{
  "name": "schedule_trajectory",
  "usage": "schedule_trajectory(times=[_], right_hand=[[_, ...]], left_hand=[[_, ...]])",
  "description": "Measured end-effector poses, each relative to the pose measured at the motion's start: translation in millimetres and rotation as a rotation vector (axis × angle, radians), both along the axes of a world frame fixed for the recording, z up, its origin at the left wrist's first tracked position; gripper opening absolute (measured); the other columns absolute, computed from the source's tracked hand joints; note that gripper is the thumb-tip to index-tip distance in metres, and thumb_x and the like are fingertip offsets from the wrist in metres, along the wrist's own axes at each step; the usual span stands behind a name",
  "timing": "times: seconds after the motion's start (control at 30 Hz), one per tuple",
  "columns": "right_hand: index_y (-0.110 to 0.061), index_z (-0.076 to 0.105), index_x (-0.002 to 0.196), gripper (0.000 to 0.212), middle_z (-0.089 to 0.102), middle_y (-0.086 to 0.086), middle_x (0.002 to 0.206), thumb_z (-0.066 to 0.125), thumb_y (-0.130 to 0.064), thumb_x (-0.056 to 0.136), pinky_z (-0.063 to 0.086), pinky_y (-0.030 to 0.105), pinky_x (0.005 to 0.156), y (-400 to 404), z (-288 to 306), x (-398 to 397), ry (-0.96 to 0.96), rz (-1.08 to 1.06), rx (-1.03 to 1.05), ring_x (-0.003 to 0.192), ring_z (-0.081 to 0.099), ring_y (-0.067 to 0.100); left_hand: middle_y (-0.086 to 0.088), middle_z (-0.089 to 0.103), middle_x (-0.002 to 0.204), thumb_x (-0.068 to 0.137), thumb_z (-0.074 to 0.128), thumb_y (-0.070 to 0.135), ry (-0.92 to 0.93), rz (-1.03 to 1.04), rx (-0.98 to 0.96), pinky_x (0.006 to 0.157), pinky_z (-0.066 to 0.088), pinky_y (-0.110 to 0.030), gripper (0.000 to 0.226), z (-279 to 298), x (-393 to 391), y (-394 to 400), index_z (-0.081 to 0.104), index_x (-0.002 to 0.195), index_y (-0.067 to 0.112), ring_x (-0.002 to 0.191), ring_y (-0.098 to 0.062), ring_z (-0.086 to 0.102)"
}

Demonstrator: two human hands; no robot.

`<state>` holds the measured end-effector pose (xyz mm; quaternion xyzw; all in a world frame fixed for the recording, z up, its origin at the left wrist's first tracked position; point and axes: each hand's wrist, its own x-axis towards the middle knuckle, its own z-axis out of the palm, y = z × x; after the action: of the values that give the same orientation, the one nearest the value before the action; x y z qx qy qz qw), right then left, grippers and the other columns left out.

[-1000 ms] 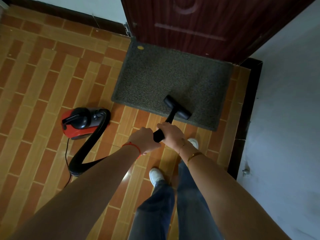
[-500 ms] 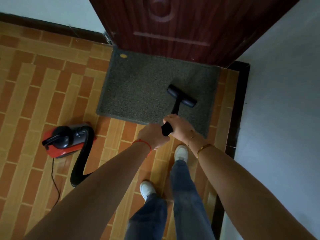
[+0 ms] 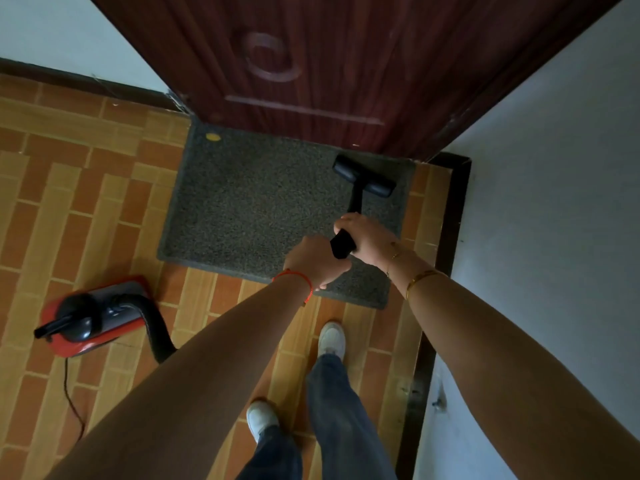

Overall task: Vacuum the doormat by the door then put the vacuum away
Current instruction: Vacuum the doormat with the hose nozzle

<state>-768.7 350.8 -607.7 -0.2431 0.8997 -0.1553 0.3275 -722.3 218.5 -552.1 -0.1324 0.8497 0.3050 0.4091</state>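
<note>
A grey doormat (image 3: 256, 202) lies on the tiled floor against the dark red door (image 3: 329, 64). The vacuum's black nozzle head (image 3: 363, 180) rests on the mat's far right corner, close to the door. Its black wand (image 3: 341, 245) runs back to me. My right hand (image 3: 367, 237) grips the wand higher up, and my left hand (image 3: 317, 259) grips it just below. The red and black vacuum body (image 3: 91, 318) sits on the floor to my left, with its black hose (image 3: 154, 327) curving under my left arm. A small yellow speck (image 3: 213, 137) lies on the mat's far left corner.
A white wall (image 3: 554, 237) with a dark skirting strip (image 3: 446, 237) closes in on the right. The vacuum's thin cord (image 3: 71, 400) trails over the tiles at the lower left. My feet in white shoes (image 3: 331, 339) stand just short of the mat.
The nozzle has slid from the mat's near edge to its far right corner by the door. Both hands pushed forward with it, and I stepped closer.
</note>
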Motion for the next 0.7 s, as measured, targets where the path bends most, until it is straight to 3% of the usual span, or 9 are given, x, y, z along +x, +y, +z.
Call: schedule_trajectory(times=[0.33, 0.7], right_hand=[[-0.024, 0.046, 0.079, 0.029, 0.06, 0.004, 0.103, 0.06, 0.001, 0.084, 0.052, 0.043, 0.082, 45.8, -0.7, -43.8, -0.001, 0.012, 0.006, 0.092, 0.062, 0.025], [-0.024, 0.044, 0.075, 0.029, 0.06, 0.002, 0.093, 0.063, -0.003, 0.082, 0.052, 0.041, 0.081, 31.8, 8.9, 3.2, -0.002, -0.033, -0.073, 0.087, 0.062, 0.023]], left_hand=[[-0.005, 0.065, 0.053, 0.079, 0.062, 0.029, 0.044, -0.001, 0.072, 0.056, 0.058, -0.03, 0.02, -9.2, -36.6, 42.9, 0.061, 0.075, 0.009, 0.048, -0.017, 0.066], [-0.004, 0.062, 0.048, 0.079, 0.063, 0.027, 0.046, -0.054, 0.06, 0.048, 0.055, -0.027, 0.023, 0.9, 1.0, 22.8, 0.062, 0.067, 0.008, 0.041, -0.015, 0.062]])
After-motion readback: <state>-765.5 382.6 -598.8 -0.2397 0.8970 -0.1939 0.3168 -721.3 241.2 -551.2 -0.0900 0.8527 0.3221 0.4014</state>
